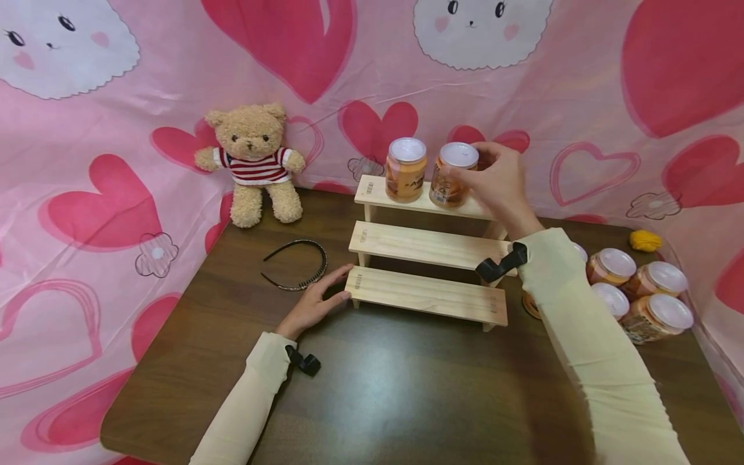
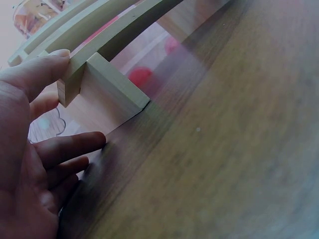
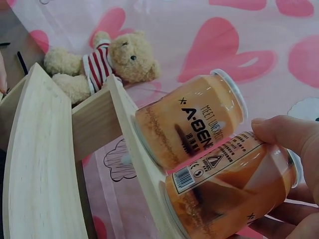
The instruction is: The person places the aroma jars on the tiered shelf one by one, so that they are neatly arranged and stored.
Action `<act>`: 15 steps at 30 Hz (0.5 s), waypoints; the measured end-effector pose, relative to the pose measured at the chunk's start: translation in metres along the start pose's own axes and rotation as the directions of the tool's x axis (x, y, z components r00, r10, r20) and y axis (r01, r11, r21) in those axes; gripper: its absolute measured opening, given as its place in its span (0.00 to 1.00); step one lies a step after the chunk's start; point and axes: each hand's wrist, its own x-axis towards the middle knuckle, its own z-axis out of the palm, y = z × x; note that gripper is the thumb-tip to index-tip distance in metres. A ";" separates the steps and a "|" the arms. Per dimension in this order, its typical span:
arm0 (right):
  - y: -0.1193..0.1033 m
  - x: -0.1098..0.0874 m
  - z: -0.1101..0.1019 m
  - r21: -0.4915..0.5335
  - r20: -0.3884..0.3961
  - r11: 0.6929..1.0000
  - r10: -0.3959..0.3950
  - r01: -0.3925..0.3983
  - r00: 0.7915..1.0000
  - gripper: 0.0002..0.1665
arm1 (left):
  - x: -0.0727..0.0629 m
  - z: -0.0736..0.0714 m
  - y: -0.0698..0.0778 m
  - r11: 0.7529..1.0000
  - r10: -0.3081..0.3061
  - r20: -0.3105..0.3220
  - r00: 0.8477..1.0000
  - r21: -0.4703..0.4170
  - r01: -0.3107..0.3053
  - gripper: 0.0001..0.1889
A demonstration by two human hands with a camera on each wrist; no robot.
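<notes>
Pink cloth (image 1: 378,71) with soft creases walls the far, left and right sides, printed with hearts (image 1: 285,45), white cartoon faces (image 1: 482,32) and outlined flowers (image 1: 157,254). The dark brown, wood-grained worktop (image 1: 465,394) reflects pale light (image 1: 374,381) near its middle.

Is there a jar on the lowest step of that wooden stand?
No, the lowest step shows bare wood, with the left hand at its end.

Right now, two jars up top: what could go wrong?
The right hand could nudge the held jar into the other jar; they stand close. The top step looks narrow, so either jar might tip off it. The left hand touches the lowest step's end; a push might shift the wooden rack.
</notes>
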 end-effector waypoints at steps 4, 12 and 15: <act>0.001 0.000 0.001 -0.016 0.014 1.000 -0.002 0.003 1.000 0.41 | 0.000 0.000 0.000 1.000 -0.002 0.001 1.000 -0.003 0.002 0.31; 0.002 -0.004 -0.006 0.035 0.074 0.999 -0.036 0.033 0.997 0.46 | 0.000 0.000 0.001 1.000 -0.006 0.001 1.000 -0.011 0.006 0.31; 0.005 -0.006 -0.013 0.091 0.054 0.994 -0.062 0.057 0.997 0.42 | 0.000 0.000 0.001 1.000 -0.006 0.001 1.000 -0.011 0.006 0.31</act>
